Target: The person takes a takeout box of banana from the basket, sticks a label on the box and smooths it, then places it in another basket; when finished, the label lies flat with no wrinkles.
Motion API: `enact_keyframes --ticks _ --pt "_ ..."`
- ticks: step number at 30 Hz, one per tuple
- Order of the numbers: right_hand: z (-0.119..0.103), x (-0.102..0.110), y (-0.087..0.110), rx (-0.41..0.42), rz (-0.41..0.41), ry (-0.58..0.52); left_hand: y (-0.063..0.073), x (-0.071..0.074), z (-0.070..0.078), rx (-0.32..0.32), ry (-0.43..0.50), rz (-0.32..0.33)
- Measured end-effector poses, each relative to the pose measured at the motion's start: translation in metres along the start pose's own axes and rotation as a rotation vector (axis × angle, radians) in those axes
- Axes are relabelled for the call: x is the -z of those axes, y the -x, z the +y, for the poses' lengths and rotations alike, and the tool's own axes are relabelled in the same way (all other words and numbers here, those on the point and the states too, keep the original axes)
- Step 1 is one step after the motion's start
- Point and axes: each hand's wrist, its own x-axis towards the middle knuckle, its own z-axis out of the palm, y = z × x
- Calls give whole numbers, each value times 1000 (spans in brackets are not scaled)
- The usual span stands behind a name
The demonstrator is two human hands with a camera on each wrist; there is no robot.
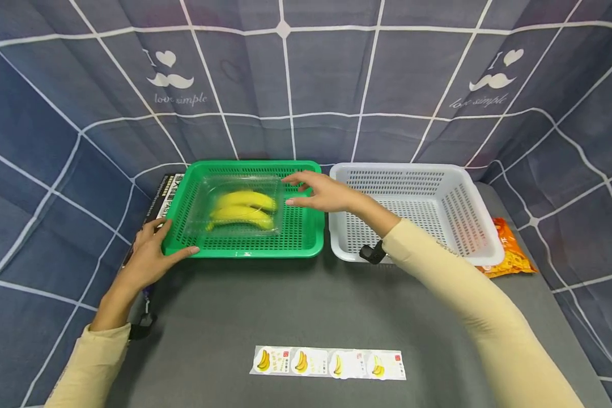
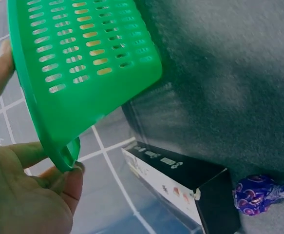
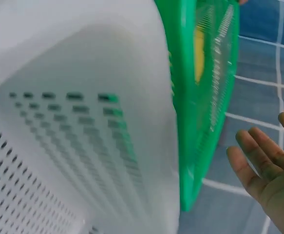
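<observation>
In the head view a green basket (image 1: 255, 253) stands on the grey table with a clear plastic box (image 1: 199, 198) in it, and several yellow bananas (image 1: 245, 199) show through the plastic. My left hand (image 1: 153, 249) grips the basket's left end; the left wrist view shows fingers (image 2: 72, 183) curled at the rim's corner and the thumb on the rim. Over the basket's right side hovers my right hand (image 1: 323, 191), fingers loosely spread near the box's right edge. In the right wrist view the right hand (image 3: 273, 170) holds nothing.
To the right sits a white basket (image 1: 418, 180), with an orange snack packet (image 1: 512, 249) beside it. A strip of banana stickers (image 1: 328, 362) lies near the front. A black-and-white box (image 2: 176, 180) and a purple wrapped lollipop (image 2: 254, 195) lie on the left.
</observation>
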Motion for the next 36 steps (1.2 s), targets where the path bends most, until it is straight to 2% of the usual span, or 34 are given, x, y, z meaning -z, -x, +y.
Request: enact_keyframes --ticks 6,19,27,31,36 --pt "1 -15 -31 -27 -96 76 -1 0 -1 26 8 14" --pt "19 -14 -66 -93 -111 118 1 -1 -5 16 28 50" --pt "30 -11 -80 -134 -139 145 0 -5 -6 16 32 68" --pt "35 -18 -83 -145 -179 129 0 -4 -6 17 24 69" --pt "43 -30 -83 -191 -219 30 1 -5 -6 22 35 64"
